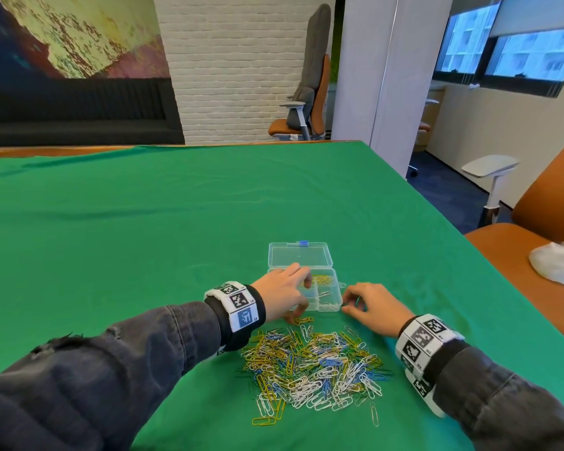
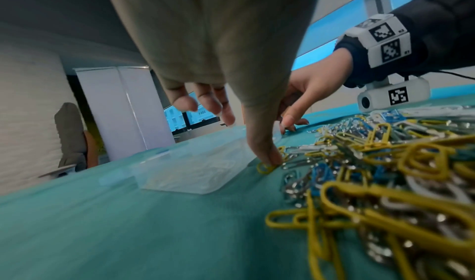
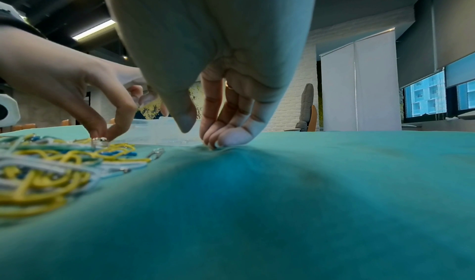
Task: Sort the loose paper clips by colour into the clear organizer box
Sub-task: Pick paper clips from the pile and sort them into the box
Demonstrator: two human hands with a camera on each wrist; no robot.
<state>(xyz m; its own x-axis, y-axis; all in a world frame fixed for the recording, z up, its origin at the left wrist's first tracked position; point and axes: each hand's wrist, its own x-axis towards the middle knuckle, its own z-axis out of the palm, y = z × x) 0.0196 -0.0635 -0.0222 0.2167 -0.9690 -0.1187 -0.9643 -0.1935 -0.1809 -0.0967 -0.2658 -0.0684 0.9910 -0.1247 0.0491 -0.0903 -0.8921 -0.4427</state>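
A clear organizer box (image 1: 339, 299) lies open on the green cloth, its lid (image 1: 300, 255) folded back. One far compartment holds yellow clips (image 1: 321, 280), and pale clips lie in the right-hand ones. The mixed pile of yellow, blue, white and silver paper clips (image 1: 313, 362) spreads just in front of the box. My left hand (image 1: 295, 315) reaches across the box's left side. Its thumb and forefinger pinch a yellow paper clip (image 2: 266, 167) at the pile's far edge. My right hand (image 1: 350, 304) is beside the box's right wall, fingertips (image 3: 213, 143) pressing the cloth and thumb lifted; I see nothing held.
The table's right edge runs diagonally close by, with an orange chair (image 1: 515, 249) beyond it carrying a crumpled white thing (image 1: 557, 263). Green cloth (image 1: 144, 239) stretches far to the left and behind the box. A white pillar (image 1: 381, 76) stands past the far corner.
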